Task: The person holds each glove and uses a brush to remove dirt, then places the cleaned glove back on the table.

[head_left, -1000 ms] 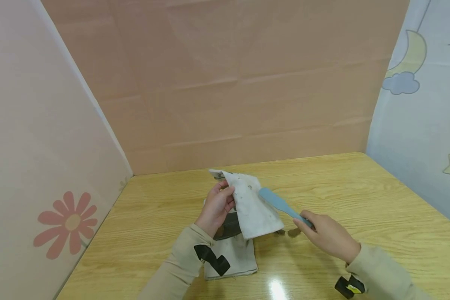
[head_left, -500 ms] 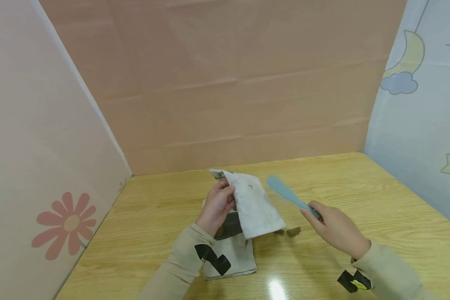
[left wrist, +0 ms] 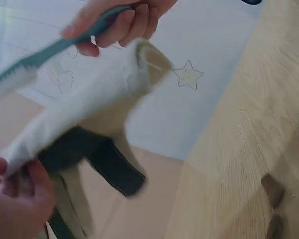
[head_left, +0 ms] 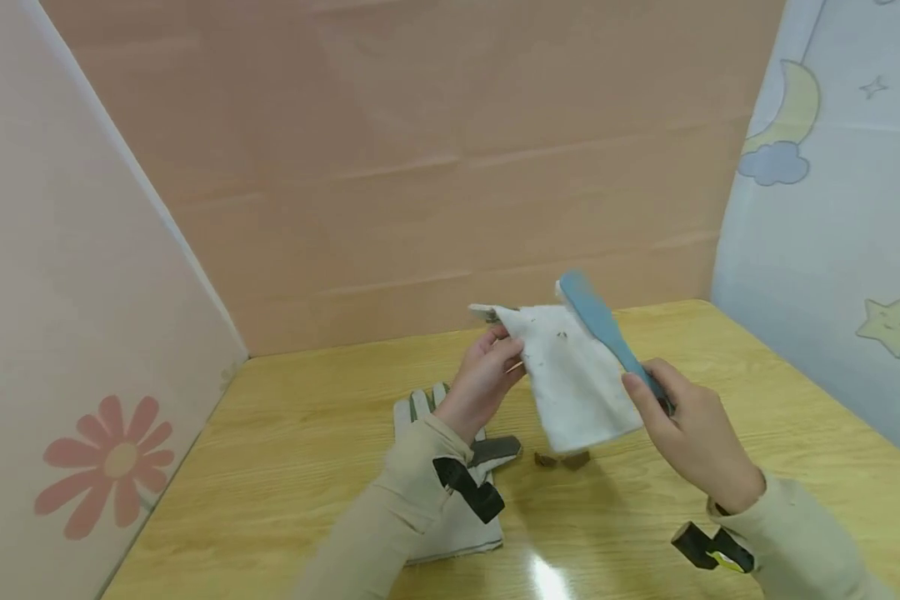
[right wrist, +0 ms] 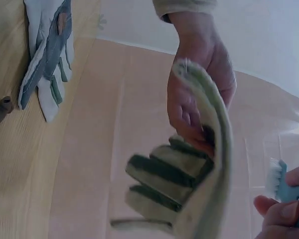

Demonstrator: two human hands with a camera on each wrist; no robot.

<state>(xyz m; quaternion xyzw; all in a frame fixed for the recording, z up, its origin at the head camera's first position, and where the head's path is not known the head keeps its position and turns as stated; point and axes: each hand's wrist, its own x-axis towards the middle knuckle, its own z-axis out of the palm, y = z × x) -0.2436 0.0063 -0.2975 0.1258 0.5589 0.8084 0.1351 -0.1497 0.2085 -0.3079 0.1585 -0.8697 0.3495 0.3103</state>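
My left hand point(head_left: 487, 375) pinches a work glove point(head_left: 581, 383) by its edge and holds it above the table, its whitish cuff hanging to the right. Small dark specks dot the cuff; green-and-cream fingers point(right wrist: 162, 169) of this glove show in the right wrist view. A blue-handled brush point(head_left: 600, 321) is in my right hand point(head_left: 701, 442), gripped near the handle's end. Its white bristles point(left wrist: 17, 79) face the glove, and in the head view its head overlaps the cuff's upper right edge. A second glove point(head_left: 457, 529) lies on the table, partly hidden behind my left forearm.
Two brown clumps point(head_left: 576, 460) lie on the wooden table point(head_left: 330, 425) below the raised glove. A brown sheet wall point(head_left: 435, 167) stands behind the table, with printed pale walls at left and right.
The brush came away from the cuff to the right, then rose to the cuff's upper edge. My left hand has carried the glove up and right, uncovering more of the glove on the table.
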